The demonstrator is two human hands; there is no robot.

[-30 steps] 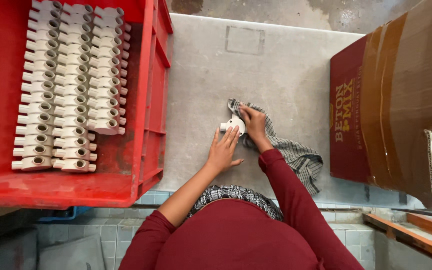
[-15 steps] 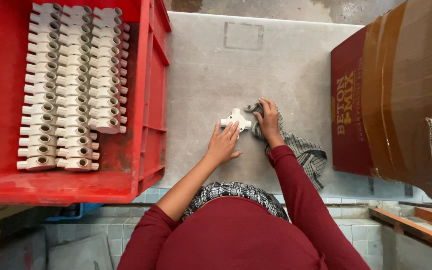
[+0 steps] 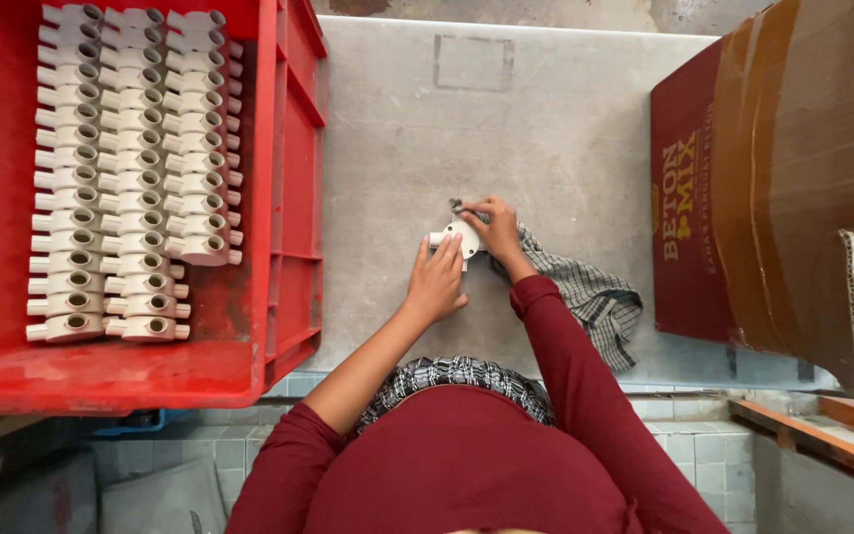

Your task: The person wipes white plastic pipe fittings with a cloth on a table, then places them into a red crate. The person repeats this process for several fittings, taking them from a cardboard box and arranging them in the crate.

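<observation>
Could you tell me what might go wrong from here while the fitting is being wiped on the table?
1. The fitting is pinned only by the fingertips of the left hand while the right hand rubs it with the cloth, so it could slip or spin away.
2. The cloth trails toward the table front edge and might snag on the sleeve or slide off.
3. The carton leans open beside the right arm, so an elbow might knock it.

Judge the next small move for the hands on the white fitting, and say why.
Probably lift the white fitting toward the red crate. The left hand steadies it on the table while the right hand presses the checked cloth on it; similar fittings lie in rows there.
</observation>
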